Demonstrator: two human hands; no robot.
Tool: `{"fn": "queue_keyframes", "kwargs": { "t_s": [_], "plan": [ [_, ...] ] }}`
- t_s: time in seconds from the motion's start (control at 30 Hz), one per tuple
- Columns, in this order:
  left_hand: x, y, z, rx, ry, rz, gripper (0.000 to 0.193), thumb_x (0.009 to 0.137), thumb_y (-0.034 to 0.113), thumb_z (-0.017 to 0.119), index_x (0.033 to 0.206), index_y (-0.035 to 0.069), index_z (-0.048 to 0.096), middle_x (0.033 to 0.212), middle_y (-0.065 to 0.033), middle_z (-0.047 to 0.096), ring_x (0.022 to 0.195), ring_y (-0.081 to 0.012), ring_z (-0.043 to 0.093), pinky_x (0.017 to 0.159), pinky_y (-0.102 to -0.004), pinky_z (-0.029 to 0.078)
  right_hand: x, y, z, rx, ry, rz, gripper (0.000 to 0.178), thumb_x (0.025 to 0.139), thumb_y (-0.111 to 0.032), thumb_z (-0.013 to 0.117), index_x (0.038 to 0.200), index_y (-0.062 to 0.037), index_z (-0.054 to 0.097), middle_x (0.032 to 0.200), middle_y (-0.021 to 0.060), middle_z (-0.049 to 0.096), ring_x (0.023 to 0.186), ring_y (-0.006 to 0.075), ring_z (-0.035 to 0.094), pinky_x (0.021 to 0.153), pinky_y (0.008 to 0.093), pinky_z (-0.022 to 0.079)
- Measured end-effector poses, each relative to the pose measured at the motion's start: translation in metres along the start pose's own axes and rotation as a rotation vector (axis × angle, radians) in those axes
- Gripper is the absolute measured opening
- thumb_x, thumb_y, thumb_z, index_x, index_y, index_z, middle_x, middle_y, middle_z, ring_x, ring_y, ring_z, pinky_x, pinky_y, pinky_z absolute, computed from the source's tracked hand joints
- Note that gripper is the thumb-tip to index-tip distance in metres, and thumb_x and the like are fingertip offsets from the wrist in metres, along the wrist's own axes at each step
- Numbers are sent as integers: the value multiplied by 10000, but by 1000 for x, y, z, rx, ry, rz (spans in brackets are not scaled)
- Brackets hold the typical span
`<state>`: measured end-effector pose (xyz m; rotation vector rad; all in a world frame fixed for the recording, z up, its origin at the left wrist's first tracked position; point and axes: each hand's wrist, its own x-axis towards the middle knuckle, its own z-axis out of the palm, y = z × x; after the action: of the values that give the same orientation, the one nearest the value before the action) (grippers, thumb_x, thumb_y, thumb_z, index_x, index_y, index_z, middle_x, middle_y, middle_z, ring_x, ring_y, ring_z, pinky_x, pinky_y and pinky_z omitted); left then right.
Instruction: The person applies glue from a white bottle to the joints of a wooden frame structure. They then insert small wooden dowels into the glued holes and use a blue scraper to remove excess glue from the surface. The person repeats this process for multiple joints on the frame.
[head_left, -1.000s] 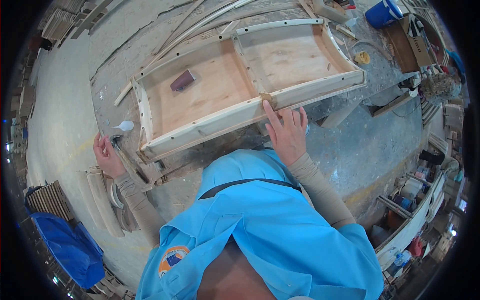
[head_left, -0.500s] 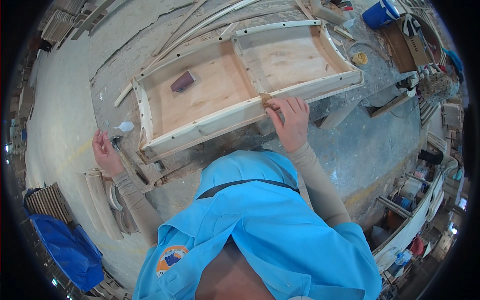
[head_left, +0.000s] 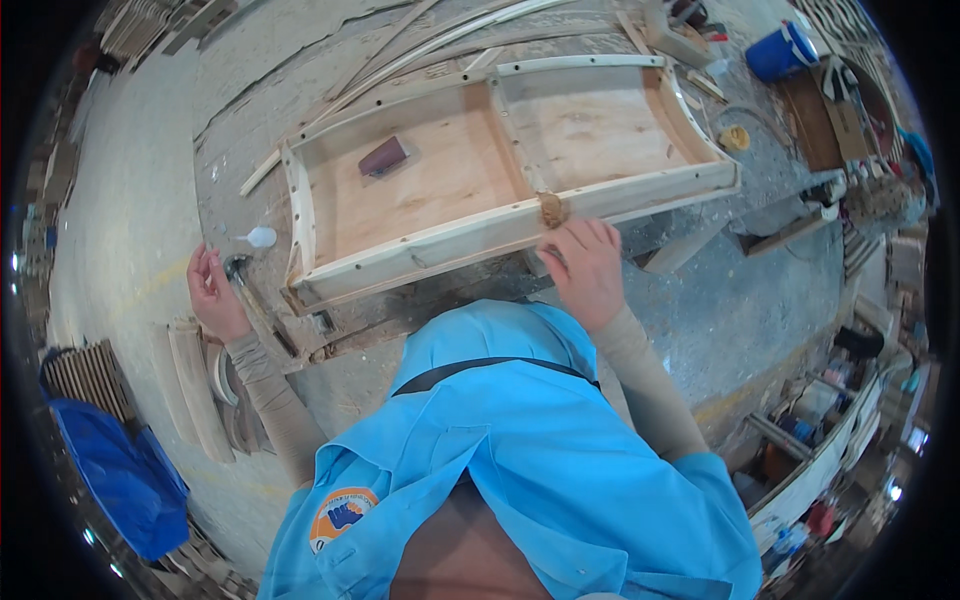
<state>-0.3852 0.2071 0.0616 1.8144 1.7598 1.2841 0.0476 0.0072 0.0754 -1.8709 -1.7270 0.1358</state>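
Note:
A shallow wooden frame with a plywood bottom and a middle divider lies across the bench in front of me. On its near rail, where the divider meets it, sits a brown putty-like patch. My right hand is just on the near side of that patch, fingers bent and drawn together by the rail's outer face; what they hold, if anything, is hidden. My left hand is raised left of the frame, fingers loosely bent and apart, holding nothing visible. Beside it lie a hammer and a small white squeeze bottle.
A maroon block-like piece, perhaps sandpaper, lies inside the frame's left bay. Long wood strips lie behind. Right of the frame are a yellow tub, a blue bucket and a cardboard box. Curved wood pieces stand at my left.
My right hand has come off the brown patch, toward me and down the rail's outer side. The patch is now uncovered. My left hand stays raised in nearly the same place.

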Motion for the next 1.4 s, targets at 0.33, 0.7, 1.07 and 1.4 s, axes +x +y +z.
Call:
{"fn": "queue_keyframes", "kwargs": {
  "t_s": [0.33,0.7,1.07,1.4],
  "plan": [
    [-14,8,-7,123,79,-59,230,921,198,613,1121,91,643,932,-52,682,837,-137,628,735,-285,498,14,13,6,-58,101,46,114,797,-136,690,897,-110,641,835,42,582,832,240,555,794,374,388],
    [-119,-47,7,423,-410,-322,409,757,126,737,1103,84,522,748,-101,597,704,-256,611,649,-373,486,14,19,5,-20,77,74,139,833,-79,644,972,-80,635,932,64,606,917,263,568,850,378,401],
    [-152,-92,-13,-170,-218,-794,335,868,48,484,1202,20,501,788,-23,542,666,-112,546,579,-277,480,17,78,-36,-161,-112,90,578,859,-309,641,1373,-128,447,1353,71,484,1284,288,392,1091,499,208],
    [-155,150,37,-384,-352,-452,303,1009,220,413,1258,67,492,849,2,519,669,-46,441,573,-197,378,25,121,-57,-292,-368,19,845,600,-185,818,1361,-198,451,1365,34,460,1335,272,341,1120,551,155]
  ]
}}
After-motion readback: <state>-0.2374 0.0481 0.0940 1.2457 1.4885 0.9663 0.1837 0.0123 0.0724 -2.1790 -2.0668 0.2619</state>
